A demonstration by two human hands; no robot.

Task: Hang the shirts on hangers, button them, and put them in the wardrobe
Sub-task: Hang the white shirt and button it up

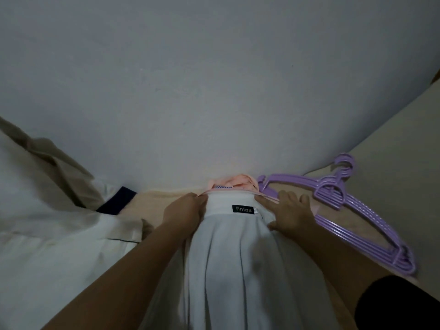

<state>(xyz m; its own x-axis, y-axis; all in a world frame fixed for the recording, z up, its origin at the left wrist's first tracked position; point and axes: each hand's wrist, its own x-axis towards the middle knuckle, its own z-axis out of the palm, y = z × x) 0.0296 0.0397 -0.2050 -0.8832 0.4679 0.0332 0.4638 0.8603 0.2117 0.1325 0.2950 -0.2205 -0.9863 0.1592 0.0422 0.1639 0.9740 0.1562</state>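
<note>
Forearms were seen nearest the camera, entering from 6 o'clock and reaching toward the collar of a white shirt [238, 258] spread lengthwise on the bed [392, 144]. The shirt's collar end, with a black label [242, 209], was placed at 12 o'clock of the garment, close to the wall [214, 79]. The left hand [184, 211] was curled at the collar's 9 o'clock edge, its fingers [201, 201] apparently pinching the fabric. The right hand [291, 214] was laid at the 3 o'clock edge with fingers spread and relaxed, pressed flat on the shirt, nothing gripped. A pink garment [238, 182] was bunched just beyond the collar at 12 o'clock, touching it. A stack of purple hangers [357, 210] was lying at 3 o'clock, just beside the right hand, fingertips near or touching the nearest bar; contact could not be confirmed. More pale clothing [47, 222] was piled at 9 o'clock.

Judged risks: no hanger was yet inside the shirt, so the collar could be dragged onto the pink garment and both lifted together. Several nested hangers could be pulled up at once if one was grabbed carelessly. With only one side pinched, the shirt could slide or crease when raised.
</note>
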